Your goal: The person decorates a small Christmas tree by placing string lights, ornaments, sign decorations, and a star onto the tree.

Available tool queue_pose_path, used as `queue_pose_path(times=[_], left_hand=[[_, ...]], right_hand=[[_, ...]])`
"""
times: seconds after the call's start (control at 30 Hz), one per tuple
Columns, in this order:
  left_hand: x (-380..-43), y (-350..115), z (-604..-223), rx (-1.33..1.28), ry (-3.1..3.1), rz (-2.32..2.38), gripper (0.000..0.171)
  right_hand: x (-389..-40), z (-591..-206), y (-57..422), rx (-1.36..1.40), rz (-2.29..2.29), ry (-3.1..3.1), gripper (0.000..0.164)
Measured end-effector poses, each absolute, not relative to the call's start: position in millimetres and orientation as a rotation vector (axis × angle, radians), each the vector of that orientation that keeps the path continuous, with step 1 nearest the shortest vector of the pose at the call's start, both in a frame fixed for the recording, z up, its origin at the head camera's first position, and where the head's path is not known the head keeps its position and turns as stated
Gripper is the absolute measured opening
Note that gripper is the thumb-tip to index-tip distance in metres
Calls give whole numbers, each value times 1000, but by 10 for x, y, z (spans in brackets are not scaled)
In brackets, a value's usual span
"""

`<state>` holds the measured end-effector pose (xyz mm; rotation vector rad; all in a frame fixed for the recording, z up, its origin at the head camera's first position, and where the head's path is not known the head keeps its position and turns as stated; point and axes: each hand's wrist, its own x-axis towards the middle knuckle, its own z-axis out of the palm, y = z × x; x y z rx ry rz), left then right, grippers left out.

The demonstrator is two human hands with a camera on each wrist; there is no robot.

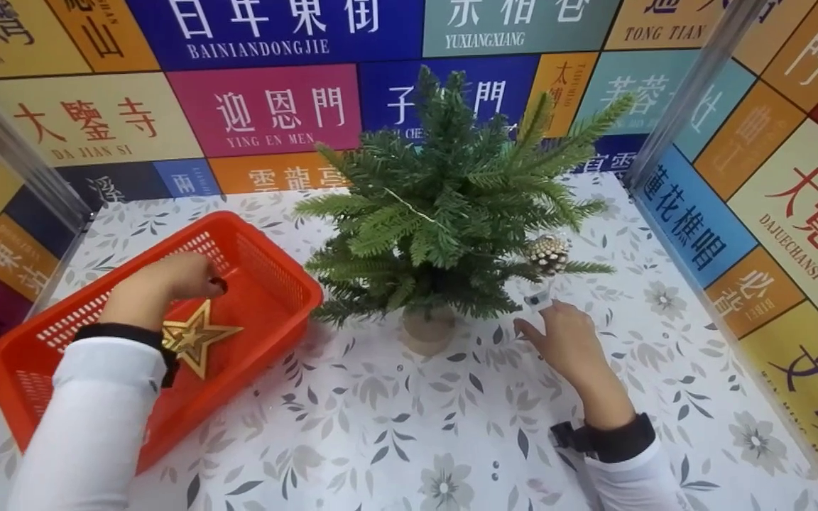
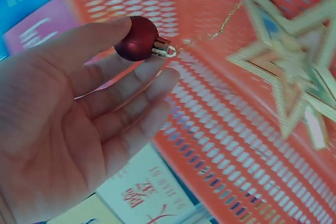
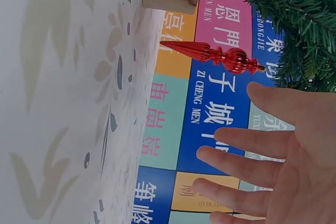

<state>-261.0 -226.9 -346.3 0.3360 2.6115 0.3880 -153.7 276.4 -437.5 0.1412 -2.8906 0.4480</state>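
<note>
My left hand [image 1: 160, 284] is over the red basket [image 1: 238, 397], pinching a dark red ball ornament [image 2: 137, 39] between thumb and fingers. A gold cord runs from the ball's metal cap in the left wrist view. A gold star [image 1: 203, 339] lies in the basket close to that hand. Beside the tree's lower right branches is my right hand [image 1: 569, 341], its fingers stretched out and holding nothing. From the green tree [image 1: 444, 213] hangs a red spindle-shaped ornament [image 3: 226, 59], near the right thumb in the right wrist view.
The tree stands on a wooden base [image 1: 429, 330]. A pine cone [image 1: 548, 254] hangs at its right side, with a small white piece [image 1: 538, 298] below it. Printed sign panels [image 1: 267, 106] surround the table with its leaf-patterned cover [image 1: 380, 426].
</note>
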Motion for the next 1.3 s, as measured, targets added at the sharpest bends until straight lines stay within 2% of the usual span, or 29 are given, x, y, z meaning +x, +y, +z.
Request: queue_pose_path(times=[0.2,0.47,0.77,1.0,1.3], left_hand=[[-2481,-2172,-3264,350,2683,528,29],[-2108,-1985,-3085,373,2743,728,36],[-1490,-1646,-3002,638,2792,984,28],[-1179,-1340,-3171,908,2754,1214,32],[-1095,-889,-3567,1139,2661,1600,32]], right_hand=[[-1505,-4327,2760,121,566,-2913,29],[-1421,-4282,2727,98,671,-2953,33],[-1300,-4181,2621,314,714,-2927,28],[-1123,-3999,2458,480,836,-2882,31],[-890,-3932,2127,636,1089,-2695,36]])
